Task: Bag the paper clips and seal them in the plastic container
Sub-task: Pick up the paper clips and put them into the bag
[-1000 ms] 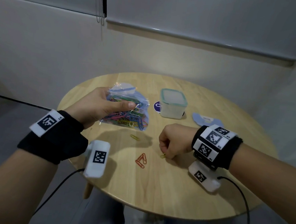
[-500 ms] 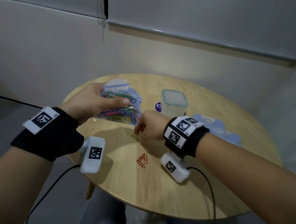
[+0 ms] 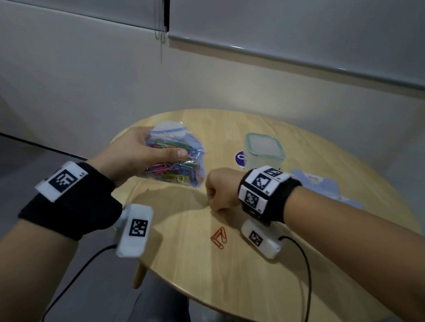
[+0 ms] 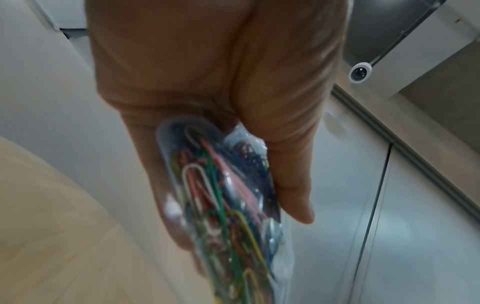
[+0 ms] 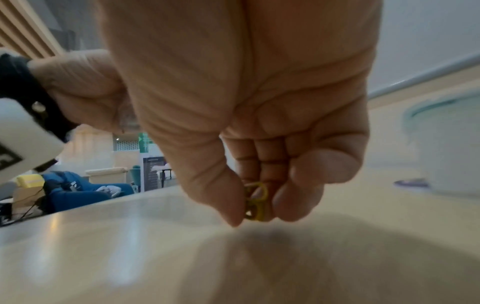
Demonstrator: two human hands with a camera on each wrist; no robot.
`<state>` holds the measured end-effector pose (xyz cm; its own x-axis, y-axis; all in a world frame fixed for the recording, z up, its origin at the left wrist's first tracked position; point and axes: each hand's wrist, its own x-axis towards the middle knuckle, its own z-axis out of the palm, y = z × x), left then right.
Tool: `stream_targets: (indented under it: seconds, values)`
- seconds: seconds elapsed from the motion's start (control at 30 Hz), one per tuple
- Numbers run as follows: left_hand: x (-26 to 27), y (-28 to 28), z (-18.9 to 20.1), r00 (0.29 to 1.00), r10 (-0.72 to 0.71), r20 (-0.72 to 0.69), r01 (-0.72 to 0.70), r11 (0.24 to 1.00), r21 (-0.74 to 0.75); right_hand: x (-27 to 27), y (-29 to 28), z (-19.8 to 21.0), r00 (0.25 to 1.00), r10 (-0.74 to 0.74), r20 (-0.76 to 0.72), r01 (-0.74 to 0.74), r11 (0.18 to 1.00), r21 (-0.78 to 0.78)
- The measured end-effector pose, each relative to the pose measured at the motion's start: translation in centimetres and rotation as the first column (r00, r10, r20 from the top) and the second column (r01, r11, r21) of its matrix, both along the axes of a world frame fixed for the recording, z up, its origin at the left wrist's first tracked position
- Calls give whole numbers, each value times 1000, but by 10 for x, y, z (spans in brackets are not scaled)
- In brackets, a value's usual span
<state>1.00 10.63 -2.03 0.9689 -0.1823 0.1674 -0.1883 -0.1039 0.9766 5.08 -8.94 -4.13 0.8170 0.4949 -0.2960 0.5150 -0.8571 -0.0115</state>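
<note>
My left hand point(image 3: 142, 154) holds a clear zip bag point(image 3: 177, 165) full of coloured paper clips above the table's left side, thumb across its front. In the left wrist view the bag point(image 4: 228, 201) sits between thumb and fingers. Just right of the bag, my right hand point(image 3: 218, 192) is curled low over the table, and the right wrist view shows it pinching yellow paper clips point(image 5: 255, 202) at the fingertips. Orange-red paper clips point(image 3: 219, 238) lie loose on the wood nearer to me. The plastic container point(image 3: 264, 155) with a teal-rimmed lid stands at the back.
The round wooden table point(image 3: 246, 281) stands close to a white wall. A purple round sticker point(image 3: 240, 158) lies beside the container, and a pale blue object point(image 3: 318, 186) sits at the back right, partly behind my right wrist. Cables hang from both wrist cameras.
My right hand moved from the table's front middle leftward toward the bag. The yellow clip that lay below the bag is no longer on the table. The left hand kept holding the bag.
</note>
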Motion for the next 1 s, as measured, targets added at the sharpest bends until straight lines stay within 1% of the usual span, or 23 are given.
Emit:
stream_targets:
  seconds: [0.03,0.07,0.1,0.13,0.17,0.2,0.23,0.27,0.33,0.37,0.4,0.57,0.63,0.67,0.7,0.77,0.8,0.83,0.87,0.93,0.97,1.0]
  values:
    - [-1,-2,0,1000,-16,-8,16,1000,8,0,-7,9,1000,-23,12,23,999,30]
    - [-3,-4,0,999,-42,-19,42,999,11,2,-14,23,998,-46,48,42,994,97]
    - [-4,-8,1,997,-69,-29,69,998,13,4,-20,41,992,-77,101,55,978,203]
    - [-5,-12,2,995,-92,-38,93,996,13,5,-25,60,984,-119,134,64,933,354]
    - [-5,-18,3,993,-109,-45,109,994,11,4,-29,81,981,-149,123,64,850,523]
    - [-6,-23,4,991,-121,-48,122,993,6,1,-31,101,985,-145,92,49,751,658]
    - [-6,-29,6,990,-132,-52,132,991,2,-3,-33,117,991,-108,75,20,689,725]
    - [-6,-36,7,988,-142,-55,142,990,-4,-8,-32,130,997,-51,66,-15,674,739]
    - [-8,-47,10,985,-167,-49,167,986,-19,-17,-29,141,997,65,40,-73,696,714]
    - [-9,-52,11,983,-178,-43,177,984,-29,-20,-27,143,995,96,26,-87,710,698]
    - [-9,-56,12,981,-188,-38,186,982,-38,-21,-28,143,994,104,24,-92,729,678]
    - [-12,-70,13,974,-223,-36,220,973,-66,-25,-37,141,995,44,84,-83,836,542]
    - [-12,-72,12,975,-220,-38,217,973,-74,-29,-43,140,997,53,52,-73,837,542]
    - [-11,-73,12,976,-216,-39,212,974,-75,-31,-46,139,998,57,23,-60,814,577]
    - [-11,-73,13,976,-216,-36,213,975,-70,-32,-49,139,999,45,4,-37,770,637]
    - [-10,-72,14,976,-217,-28,216,975,-49,-34,-58,135,1000,-28,7,12,618,786]
    - [-10,-70,15,977,-212,-26,211,976,-46,-35,-63,131,997,-70,19,23,553,833]
    - [-8,-68,15,980,-196,-27,195,980,-47,-36,-67,125,994,-102,48,15,545,839]
    - [-6,-65,15,984,-175,-29,174,984,-39,-38,-70,116,989,-114,99,-9,611,791]
    - [0,-58,13,990,-131,-42,133,991,33,-44,-72,94,982,-61,177,-51,823,566]
    - [2,-55,9,991,-122,-54,126,989,82,-47,-72,85,983,-28,182,-61,883,466]
    - [4,-52,5,991,-115,-72,123,986,114,-50,-70,78,984,-11,178,-69,898,434]
